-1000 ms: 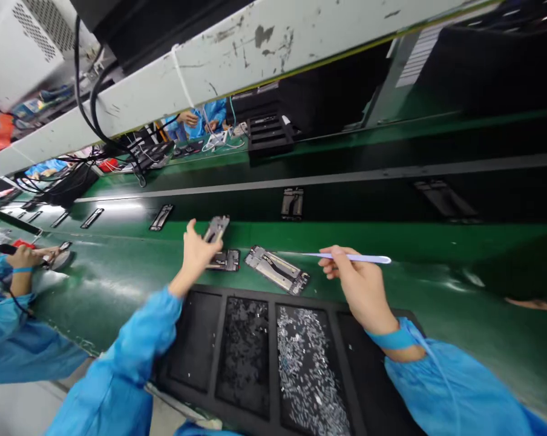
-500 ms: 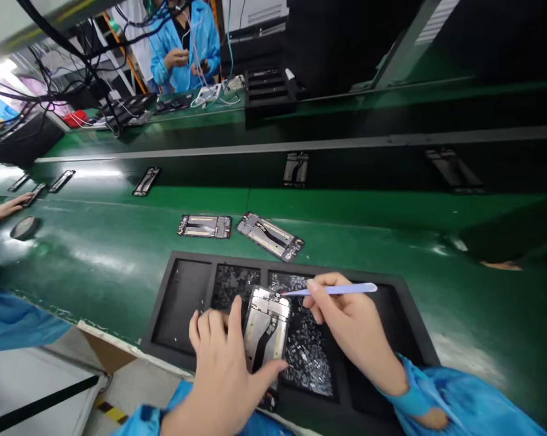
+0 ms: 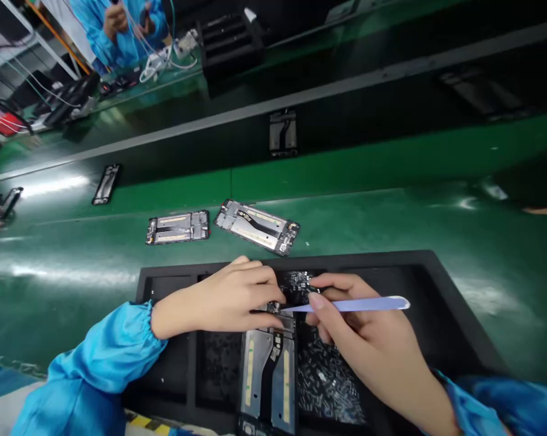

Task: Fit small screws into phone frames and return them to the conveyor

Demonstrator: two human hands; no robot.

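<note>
An opened phone frame (image 3: 267, 375), silver with a black ribbon cable down its middle, rests lengthwise over the black compartment tray (image 3: 414, 257). My left hand (image 3: 228, 297) reaches across its far end, fingers bent and thumb on the frame, covering much of that end. Between the thumb and fingers of my right hand (image 3: 368, 327) is a pair of light purple tweezers (image 3: 368, 304). Their tip meets the far end of the frame, close to my left fingertips. Whatever small part lies under the tip is too small to make out. Tiny loose pieces (image 3: 328, 381) fill the compartment beside the frame.
Two more opened phone frames (image 3: 177, 227) (image 3: 258, 226) lie on the green bench beyond the tray. Others (image 3: 283, 133) (image 3: 106, 184) lie on the dark strip behind. A co-worker in blue (image 3: 123, 30) stands across the bench near cables and a black rack (image 3: 230, 45).
My left hand has shifted from the side of the phone frame to its far end. The tweezers stay at that end. The view has tilted and moved closer.
</note>
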